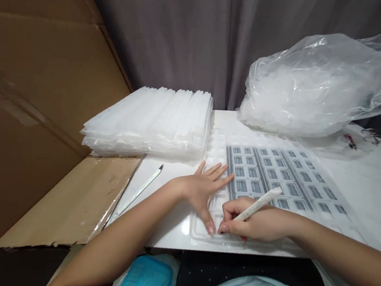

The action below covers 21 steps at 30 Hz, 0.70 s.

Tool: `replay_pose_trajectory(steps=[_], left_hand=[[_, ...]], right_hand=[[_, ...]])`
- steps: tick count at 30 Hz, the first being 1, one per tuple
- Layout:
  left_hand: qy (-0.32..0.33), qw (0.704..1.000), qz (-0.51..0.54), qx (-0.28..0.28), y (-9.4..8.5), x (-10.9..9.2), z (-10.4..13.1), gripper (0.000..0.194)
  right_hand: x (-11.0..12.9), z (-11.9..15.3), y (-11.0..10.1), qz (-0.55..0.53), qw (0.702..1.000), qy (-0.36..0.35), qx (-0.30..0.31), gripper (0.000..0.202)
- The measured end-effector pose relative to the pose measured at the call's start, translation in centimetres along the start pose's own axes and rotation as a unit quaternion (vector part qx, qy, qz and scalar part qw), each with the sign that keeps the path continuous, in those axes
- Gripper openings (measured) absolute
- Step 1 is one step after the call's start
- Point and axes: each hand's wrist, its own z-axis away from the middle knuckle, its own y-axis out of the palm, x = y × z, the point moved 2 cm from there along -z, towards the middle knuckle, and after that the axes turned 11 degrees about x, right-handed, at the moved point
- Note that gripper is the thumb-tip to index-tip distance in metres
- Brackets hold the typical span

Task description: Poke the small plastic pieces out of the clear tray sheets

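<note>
My left hand (203, 191) lies with fingers spread on the left part of a clear plastic tray (204, 236) with rows of moulded pockets. Grey strips with small rectangular windows (254, 173) show in or under the tray's middle. Near the tray's front edge, my right hand (252, 222) is closed around a white pen-like tool (262, 202), held as one holds a pencil. Its lower end is hidden by the fingers, so its kind is unclear. Left of the tray lies a slim whitish tool (141, 188) with a dark pointed tip.
A stack of translucent plastic trays (151, 124) stands at the back left, beside a large cardboard box (36, 86). A filled clear plastic bag (307, 91) sits at the back right, small dark-red items (349, 141) near it. Below the table edge is a blue basket (145, 282).
</note>
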Motion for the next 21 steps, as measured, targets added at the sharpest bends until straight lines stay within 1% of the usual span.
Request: replay_pose_trajectory(steps=[2,3,4,5,6,7,9,11,12,13,14,16,18,19,20,21], left_hand=[[0.01,1.0,0.004,-0.01,0.3,-0.1,0.1,0.144],[0.012,1.0,0.007,-0.016,0.5,-0.1,0.2,0.144],[0.011,1.0,0.008,-0.019,0.6,-0.2,0.2,0.145],[0.008,1.0,0.009,-0.021,0.8,-0.2,0.2,0.146],[0.003,1.0,0.009,-0.023,0.9,-0.3,0.2,0.147],[-0.002,1.0,0.007,-0.021,1.0,-0.3,0.1,0.147],[-0.013,1.0,-0.001,-0.018,1.2,-0.5,0.0,0.147],[-0.023,1.0,-0.01,-0.016,1.3,-0.7,-0.2,0.147],[-0.027,0.999,-0.012,-0.013,1.3,-0.8,-0.3,0.147],[-0.03,0.999,-0.013,-0.007,1.3,-0.9,-0.3,0.147],[-0.031,0.999,-0.012,0.0,1.3,-0.9,-0.3,0.148],[-0.029,0.999,-0.011,0.012,1.2,-1.0,-0.2,0.149],[-0.018,1.0,-0.009,0.017,0.8,-0.8,0.1,0.148],[-0.009,1.0,-0.006,0.021,0.6,-0.6,0.4,0.147],[-0.002,1.0,-0.001,0.024,0.3,-0.4,0.7,0.145],[0.002,1.0,0.004,0.024,0.0,-0.1,1.0,0.142]], right_hand=[[0.1,0.0,0.3,0.06,0.998,-0.009,-0.014,0.023],[0.2,0.1,0.6,0.107,0.994,-0.022,-0.028,0.022],[0.3,0.2,0.9,0.164,0.984,-0.043,-0.049,0.021],[0.4,0.3,1.3,0.23,0.967,-0.073,-0.077,0.02],[0.5,0.4,1.7,0.298,0.942,-0.108,-0.108,0.02],[0.6,0.6,2.1,0.362,0.91,-0.144,-0.145,0.019],[1.0,1.2,2.6,0.464,0.83,-0.206,-0.231,0.021],[1.2,1.9,2.4,0.526,0.754,-0.24,-0.312,0.022],[1.3,2.4,1.9,0.546,0.723,-0.241,-0.347,0.021],[1.3,2.9,1.4,0.561,0.702,-0.227,-0.375,0.021],[1.1,3.4,0.6,0.572,0.69,-0.198,-0.397,0.02],[0.6,4.7,-1.1,0.576,0.686,-0.101,-0.432,0.021],[0.0,6.1,-3.0,0.562,0.694,0.024,-0.449,0.024],[-0.3,6.6,-3.8,0.548,0.703,0.082,-0.446,0.025],[-0.4,6.9,-4.5,0.531,0.717,0.127,-0.433,0.025],[-0.4,6.9,-5.0,0.506,0.744,0.154,-0.408,0.026]])
